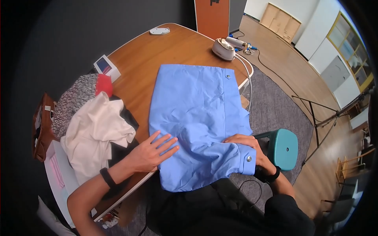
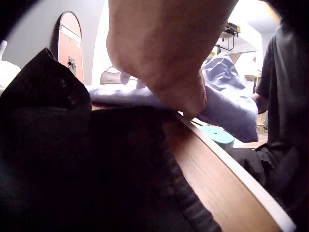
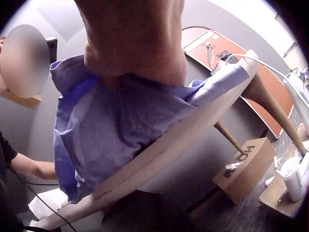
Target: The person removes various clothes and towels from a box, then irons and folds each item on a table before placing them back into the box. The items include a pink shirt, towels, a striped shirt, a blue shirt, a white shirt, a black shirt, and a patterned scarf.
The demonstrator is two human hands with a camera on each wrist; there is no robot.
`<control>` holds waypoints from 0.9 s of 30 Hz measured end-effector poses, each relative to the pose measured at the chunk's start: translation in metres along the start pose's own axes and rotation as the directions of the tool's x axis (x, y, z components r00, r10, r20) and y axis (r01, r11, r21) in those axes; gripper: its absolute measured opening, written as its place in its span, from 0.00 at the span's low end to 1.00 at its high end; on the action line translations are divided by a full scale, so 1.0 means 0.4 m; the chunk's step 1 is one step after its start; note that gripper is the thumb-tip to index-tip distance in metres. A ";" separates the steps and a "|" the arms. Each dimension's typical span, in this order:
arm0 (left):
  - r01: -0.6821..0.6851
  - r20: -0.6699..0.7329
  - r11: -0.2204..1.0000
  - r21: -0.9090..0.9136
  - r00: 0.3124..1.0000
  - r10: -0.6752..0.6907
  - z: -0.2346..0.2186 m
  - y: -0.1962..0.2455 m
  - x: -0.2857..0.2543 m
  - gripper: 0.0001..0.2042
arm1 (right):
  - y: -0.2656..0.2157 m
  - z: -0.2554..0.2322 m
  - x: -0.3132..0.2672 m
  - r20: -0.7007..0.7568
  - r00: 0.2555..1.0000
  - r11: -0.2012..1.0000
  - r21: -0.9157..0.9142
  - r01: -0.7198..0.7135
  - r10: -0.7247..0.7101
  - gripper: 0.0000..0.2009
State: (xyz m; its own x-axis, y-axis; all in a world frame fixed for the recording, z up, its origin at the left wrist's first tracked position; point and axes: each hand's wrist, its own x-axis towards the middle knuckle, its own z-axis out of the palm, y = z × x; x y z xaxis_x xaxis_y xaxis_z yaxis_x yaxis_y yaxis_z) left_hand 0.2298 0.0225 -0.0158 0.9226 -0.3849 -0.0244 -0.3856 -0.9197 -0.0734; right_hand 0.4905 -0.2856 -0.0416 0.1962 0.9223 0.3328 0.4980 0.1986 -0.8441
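A light blue garment (image 1: 189, 102) with a metal snap on a tab at two of its corners lies over the table, its near part wrinkled and hanging past the front edge. My left hand (image 1: 151, 153) rests at its left side, fingers spread and straight over the cloth. At the right side, my right hand (image 1: 246, 142) grips a bunched fold beside the lower snap tab; its thumb is hidden. Folds of the garment (image 3: 111, 125) hang below that hand in the right wrist view. In the left wrist view, the cloth (image 2: 224, 82) rises to a peak.
Left of the garment, a white cloth (image 1: 96, 133) and a grey knitted piece (image 1: 75, 104) are heaped on the wooden table (image 1: 138, 55). A white garment steamer (image 1: 223, 50) with a hose stands at the far right corner. A teal stool (image 1: 285, 149) is on the right.
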 end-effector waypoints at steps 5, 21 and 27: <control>-0.064 -0.106 0.994 -0.088 0.993 0.055 0.046 -0.017 -0.043 0.29 | 0.012 -0.022 -0.011 0.064 0.997 0.997 -0.062 0.041 -0.037 0.21; 0.210 0.470 -0.429 -0.878 0.544 -0.695 0.091 -0.251 0.033 0.14 | 0.114 -0.167 0.332 -0.129 0.663 0.662 0.335 -0.671 0.737 0.21; 0.371 0.557 -0.426 -0.825 0.409 -0.723 0.064 -0.255 0.079 0.18 | 0.186 -0.180 0.337 -0.095 0.686 0.691 0.165 -0.704 0.722 0.21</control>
State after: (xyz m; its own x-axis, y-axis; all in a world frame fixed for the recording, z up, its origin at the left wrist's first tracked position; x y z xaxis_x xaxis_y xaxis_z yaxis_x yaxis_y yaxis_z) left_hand 0.2986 0.1061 -0.0345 0.6590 0.5504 -0.5127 0.5023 0.1854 0.8446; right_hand 0.6149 -0.1705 -0.0291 0.5744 0.7443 -0.3408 0.0668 -0.4576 -0.8867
